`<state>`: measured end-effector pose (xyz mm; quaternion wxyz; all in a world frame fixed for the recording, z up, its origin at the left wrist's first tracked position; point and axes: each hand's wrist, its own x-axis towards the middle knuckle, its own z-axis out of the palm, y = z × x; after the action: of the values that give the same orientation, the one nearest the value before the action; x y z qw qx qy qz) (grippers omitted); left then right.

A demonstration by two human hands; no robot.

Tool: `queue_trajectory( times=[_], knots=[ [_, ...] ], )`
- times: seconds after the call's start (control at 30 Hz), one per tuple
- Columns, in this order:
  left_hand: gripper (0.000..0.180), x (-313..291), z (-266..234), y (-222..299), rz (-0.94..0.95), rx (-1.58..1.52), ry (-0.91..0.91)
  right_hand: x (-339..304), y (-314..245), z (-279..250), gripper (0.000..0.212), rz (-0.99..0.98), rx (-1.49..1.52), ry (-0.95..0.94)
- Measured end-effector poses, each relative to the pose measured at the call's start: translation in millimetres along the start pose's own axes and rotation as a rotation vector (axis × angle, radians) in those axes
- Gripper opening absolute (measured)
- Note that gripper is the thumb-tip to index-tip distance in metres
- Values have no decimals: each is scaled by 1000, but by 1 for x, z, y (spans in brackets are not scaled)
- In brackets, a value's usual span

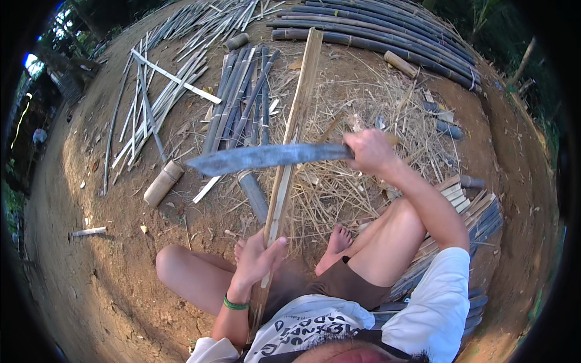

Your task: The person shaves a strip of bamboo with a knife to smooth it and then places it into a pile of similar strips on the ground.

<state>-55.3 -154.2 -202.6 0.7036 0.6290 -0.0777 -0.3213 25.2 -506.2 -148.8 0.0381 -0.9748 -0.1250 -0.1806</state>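
Observation:
My right hand [370, 151] is closed round the handle of a machete [260, 158]. Its long grey blade points left and crosses in front of a split bamboo strip [301, 100]; whether the edge touches the strip I cannot tell. The strip is long and pale, with its inner hollow and nodes showing, and runs from beside my body up and away from me. My left hand [260, 257] grips the strip near its lower end, thumb along the right side. A green band circles my left wrist. Below the blade lies a bamboo piece [253, 195].
Pale shavings [345, 187] cover the ground ahead. Dark split bamboo [239, 100] and thin strips [163, 91] lie to the left, with a short bamboo section [163, 183] nearer. Whole poles [387, 42] are stacked at the back; a bundle of split pieces [478, 224] sits at my right.

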Motion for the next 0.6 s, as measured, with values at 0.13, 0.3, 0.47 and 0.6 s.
queue_trajectory(
  times=[0.13, 0.3, 0.47, 0.6],
  knots=[
    [16, -7, -7, -17, 0, 103, -16, 10, 31, -5, 13, 218, 68, 19],
    [16, -10, -4, -14, -15, 56, -21, -4, 25, 10, 14, 33, -33, -2],
    [11, -22, -7, -25, -20, 53, -97, 8, 58, -11, 20, 468, 142, -136],
    [10, -25, -8, -21, -21, 66, -50, 1, 32, -7, 21, 149, -7, -172]
  ],
)
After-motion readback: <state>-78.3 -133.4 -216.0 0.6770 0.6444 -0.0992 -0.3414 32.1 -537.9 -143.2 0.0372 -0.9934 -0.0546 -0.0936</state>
